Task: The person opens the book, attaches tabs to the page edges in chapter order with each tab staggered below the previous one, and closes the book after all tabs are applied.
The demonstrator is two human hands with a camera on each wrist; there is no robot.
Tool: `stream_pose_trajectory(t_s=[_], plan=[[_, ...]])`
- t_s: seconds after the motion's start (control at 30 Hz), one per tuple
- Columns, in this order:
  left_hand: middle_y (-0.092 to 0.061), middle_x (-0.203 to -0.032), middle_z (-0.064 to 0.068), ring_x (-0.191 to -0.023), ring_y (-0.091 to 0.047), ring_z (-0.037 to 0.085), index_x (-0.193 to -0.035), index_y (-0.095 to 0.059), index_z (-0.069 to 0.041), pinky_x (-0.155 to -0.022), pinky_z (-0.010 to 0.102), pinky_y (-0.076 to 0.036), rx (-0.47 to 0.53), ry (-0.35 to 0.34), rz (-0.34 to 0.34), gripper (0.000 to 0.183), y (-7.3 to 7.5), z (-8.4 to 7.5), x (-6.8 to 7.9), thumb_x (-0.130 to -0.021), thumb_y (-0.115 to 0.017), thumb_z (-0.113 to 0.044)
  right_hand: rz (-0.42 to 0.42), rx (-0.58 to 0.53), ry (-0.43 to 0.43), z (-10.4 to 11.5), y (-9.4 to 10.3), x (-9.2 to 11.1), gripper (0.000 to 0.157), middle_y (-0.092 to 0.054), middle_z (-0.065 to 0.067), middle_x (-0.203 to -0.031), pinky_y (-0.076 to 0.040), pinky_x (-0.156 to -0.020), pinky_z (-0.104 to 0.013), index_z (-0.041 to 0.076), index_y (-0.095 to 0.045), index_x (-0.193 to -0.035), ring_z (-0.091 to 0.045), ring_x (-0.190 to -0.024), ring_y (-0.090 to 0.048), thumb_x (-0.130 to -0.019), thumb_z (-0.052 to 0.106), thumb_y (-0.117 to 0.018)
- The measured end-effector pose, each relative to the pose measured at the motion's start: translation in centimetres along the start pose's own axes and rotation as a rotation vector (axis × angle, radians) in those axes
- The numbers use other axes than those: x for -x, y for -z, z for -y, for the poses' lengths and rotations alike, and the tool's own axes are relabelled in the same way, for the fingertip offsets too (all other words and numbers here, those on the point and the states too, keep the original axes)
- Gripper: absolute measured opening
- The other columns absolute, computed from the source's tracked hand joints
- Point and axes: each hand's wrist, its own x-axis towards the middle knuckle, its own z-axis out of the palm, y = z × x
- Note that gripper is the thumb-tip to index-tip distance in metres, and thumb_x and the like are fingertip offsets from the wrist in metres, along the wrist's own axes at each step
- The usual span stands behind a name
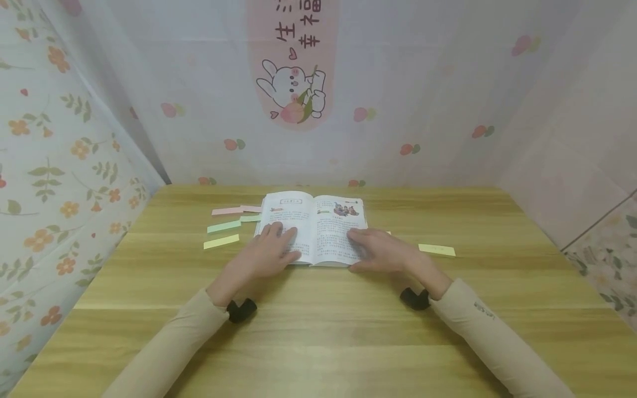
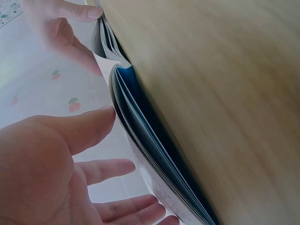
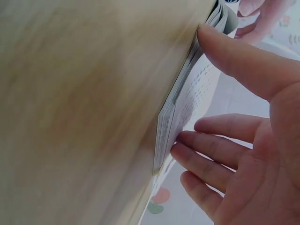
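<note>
An open book with printed pages and a small coloured picture at its upper right lies flat on the table. My left hand rests on the lower part of the left page, fingers spread. In the left wrist view its thumb is at the book's near edge, and a blue cover shows under the pages. My right hand is at the right page's outer edge. Its thumb touches the book's near edge in the right wrist view, while the other fingers lie loosely extended along the page's side.
Left of the book are pink, green and yellow paper strips; another pink strip and green strip reach the book's edge. A yellow strip lies right of my right hand. Patterned curtains stand behind the wooden table.
</note>
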Motion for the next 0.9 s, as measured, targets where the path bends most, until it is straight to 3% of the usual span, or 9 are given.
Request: stream_pose_trajectory(t_s=[0.13,0.4,0.63,0.9], plan=[[-0.039,-0.142,0.03,-0.124,-0.044,0.042,-0.149,-0.043,-0.003,-0.097,0.058,-0.045,-0.015,-0.001,0.001,0.056,0.0,0.1,-0.1,-0.105,-0.053,-0.036,0.016,-0.013,-0.022,0.2,-0.1,-0.2,0.057,-0.062,-0.014,-0.127,-0.049,-0.098,-0.045,0.001,-0.055,-0.126,-0.025,-0.103,-0.059,-0.085,0.03,-0.083],[-0.041,-0.14,0.03,-0.12,-0.045,0.042,-0.147,-0.044,-0.002,-0.097,0.057,-0.045,-0.012,-0.015,-0.001,0.054,0.0,0.0,-0.2,-0.104,-0.054,-0.034,0.007,-0.023,-0.032,0.6,-0.2,-0.4,0.051,-0.061,-0.007,-0.113,-0.05,-0.085,-0.038,0.004,-0.054,-0.12,-0.02,-0.088,-0.053,-0.085,0.029,-0.083],[-0.041,-0.141,0.03,-0.121,-0.045,0.042,-0.147,-0.044,-0.003,-0.096,0.057,-0.046,0.007,-0.023,0.006,0.055,-0.1,-0.2,-0.1,-0.104,-0.055,-0.035,0.019,-0.023,-0.059,0.4,-0.1,-0.1,0.068,-0.059,-0.016,-0.136,-0.047,-0.103,-0.044,-0.002,-0.052,-0.14,-0.027,-0.113,-0.061,-0.087,0.03,-0.079],[-0.042,-0.14,0.03,-0.12,-0.046,0.042,-0.146,-0.045,-0.003,-0.095,0.056,-0.048,-0.001,-0.019,-0.003,0.054,0.0,-0.1,-0.1,-0.104,-0.056,-0.035,-0.059,0.034,-0.111,0.8,1.5,0.2,0.072,-0.058,-0.024,-0.136,-0.046,-0.105,-0.05,-0.004,-0.055,-0.138,-0.038,-0.123,-0.058,-0.086,0.038,-0.078]])
